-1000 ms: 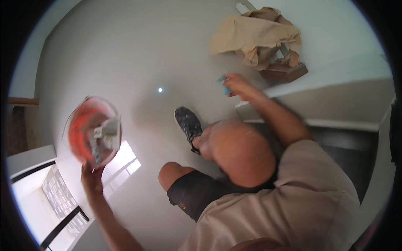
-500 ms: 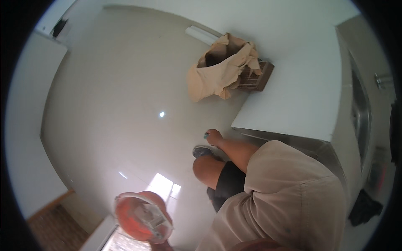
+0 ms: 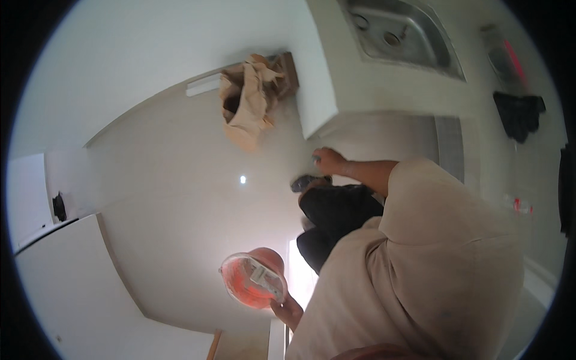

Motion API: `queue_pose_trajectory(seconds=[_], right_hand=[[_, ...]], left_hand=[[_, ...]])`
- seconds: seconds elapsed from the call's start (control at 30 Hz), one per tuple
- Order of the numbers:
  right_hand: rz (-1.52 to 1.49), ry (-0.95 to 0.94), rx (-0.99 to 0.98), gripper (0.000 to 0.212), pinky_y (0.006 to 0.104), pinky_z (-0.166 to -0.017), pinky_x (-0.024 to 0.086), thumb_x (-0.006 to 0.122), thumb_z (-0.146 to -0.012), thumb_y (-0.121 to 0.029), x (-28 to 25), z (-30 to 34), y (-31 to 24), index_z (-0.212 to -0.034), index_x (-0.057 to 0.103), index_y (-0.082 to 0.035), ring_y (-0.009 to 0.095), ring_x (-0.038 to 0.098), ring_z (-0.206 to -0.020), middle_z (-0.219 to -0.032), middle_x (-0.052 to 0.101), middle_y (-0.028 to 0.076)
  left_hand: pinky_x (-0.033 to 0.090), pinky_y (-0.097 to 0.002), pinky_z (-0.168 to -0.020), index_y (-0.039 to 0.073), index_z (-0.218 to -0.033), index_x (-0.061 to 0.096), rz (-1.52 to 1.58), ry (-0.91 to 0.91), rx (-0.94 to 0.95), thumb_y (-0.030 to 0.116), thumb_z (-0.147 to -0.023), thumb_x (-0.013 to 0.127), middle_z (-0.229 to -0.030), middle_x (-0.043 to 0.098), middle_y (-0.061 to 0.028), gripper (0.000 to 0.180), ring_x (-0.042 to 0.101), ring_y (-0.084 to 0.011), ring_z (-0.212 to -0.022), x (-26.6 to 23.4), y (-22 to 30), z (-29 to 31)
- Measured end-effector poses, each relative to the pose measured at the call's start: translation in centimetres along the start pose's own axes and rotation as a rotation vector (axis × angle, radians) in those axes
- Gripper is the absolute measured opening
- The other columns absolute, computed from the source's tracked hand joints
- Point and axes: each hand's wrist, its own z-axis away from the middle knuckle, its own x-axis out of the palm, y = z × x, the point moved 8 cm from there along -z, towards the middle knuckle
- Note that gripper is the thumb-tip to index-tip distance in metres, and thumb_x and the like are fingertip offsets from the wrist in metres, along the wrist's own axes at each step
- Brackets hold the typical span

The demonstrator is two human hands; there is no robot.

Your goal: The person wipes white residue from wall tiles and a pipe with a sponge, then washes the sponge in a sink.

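Note:
My left hand (image 3: 289,311) is closed on the rim of an orange bucket (image 3: 255,279). The bucket is tilted so its mouth shows; whitish residue coats the inside, and a pale blocky thing (image 3: 260,275) lies in it. My right hand (image 3: 329,161) hangs low in front of me, near the white counter's corner and above my dark shoe (image 3: 303,183). Its fingers are curled around something small and greyish, too small to name.
A torn brown paper sack (image 3: 247,111) stands on the pale floor beside a stack of brown pieces (image 3: 290,75) and a white strip (image 3: 203,85). A steel sink (image 3: 405,36) is set in the counter. A black cloth-like thing (image 3: 519,114) lies at right, with a clear bottle (image 3: 519,205) below.
My view has swung to the right, bringing the sink fully in and shifting the sack leftward. The bucket sits nearer my body in view. Both hands keep their hold.

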Motion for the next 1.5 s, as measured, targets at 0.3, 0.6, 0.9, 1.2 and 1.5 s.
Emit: queue_pose_trajectory(seconds=[0.3, 0.6, 0.9, 1.2, 1.5], right_hand=[[-0.008, 0.071, 0.591, 0.024, 0.0458, -0.090, 0.052, 0.061, -0.084, -0.015, 3.8, 22.5, 23.2, -0.101, 0.070, -0.001, 0.039, 0.066, -0.101, -0.103, 0.070, 0.022], [-0.411, 0.128, 0.856, 0.026, 0.0458, -0.079, 0.056, 0.062, -0.090, -0.025, 11.5, 35.9, 26.4, -0.096, 0.072, -0.002, 0.037, 0.070, -0.092, -0.096, 0.071, 0.023], [-1.526, 0.542, 0.844, 0.037, 0.0425, -0.073, 0.053, 0.061, -0.097, -0.046, 0.3, 32.4, 18.0, -0.111, 0.062, -0.012, 0.023, 0.058, -0.082, -0.093, 0.060, 0.005], [-2.079, 0.612, -0.044, 0.039, 0.0442, -0.075, 0.052, 0.064, -0.096, -0.042, -25.2, 28.0, 11.5, -0.116, 0.056, -0.010, 0.026, 0.055, -0.093, -0.105, 0.056, 0.013], [-1.430, 0.729, -0.029, 0.023, 0.0365, -0.070, 0.048, 0.064, -0.094, -0.027, -49.3, 21.6, 10.2, -0.111, 0.061, -0.011, 0.021, 0.057, -0.089, -0.102, 0.062, 0.006]], left_hand=[[0.039, -0.0448, -0.118, -0.013, -0.141, 0.035, -0.379, 0.050, -0.111, 0.022, -0.099, 0.053, -0.144, 0.047, -0.0226, 0.058, 0.051, -0.0338, -0.129, -1.6, 9.0, -4.1], [0.045, -0.0492, -0.113, -0.014, -0.137, 0.040, -0.638, -0.354, 0.035, 0.015, -0.099, 0.053, -0.141, 0.049, -0.0240, 0.049, 0.050, -0.0354, -0.131, 10.3, 13.4, -8.8], [0.052, -0.0609, -0.103, -0.011, -0.137, 0.037, -0.620, -0.428, 0.045, 0.008, -0.094, 0.060, -0.139, 0.048, -0.0281, 0.052, 0.056, -0.0452, -0.122, 31.5, 8.1, -3.2], [0.057, -0.0477, -0.097, -0.004, -0.135, 0.045, -0.594, -0.666, 0.106, 0.010, -0.093, 0.063, -0.132, 0.058, -0.0178, 0.048, 0.062, -0.0317, -0.115, 35.6, 2.5, 9.8], [0.059, -0.0454, -0.095, -0.004, -0.137, 0.044, -0.611, -0.678, 0.168, 0.013, -0.095, 0.059, -0.129, 0.062, -0.0183, 0.048, 0.065, -0.0295, -0.113, 36.4, -2.8, 26.1]])
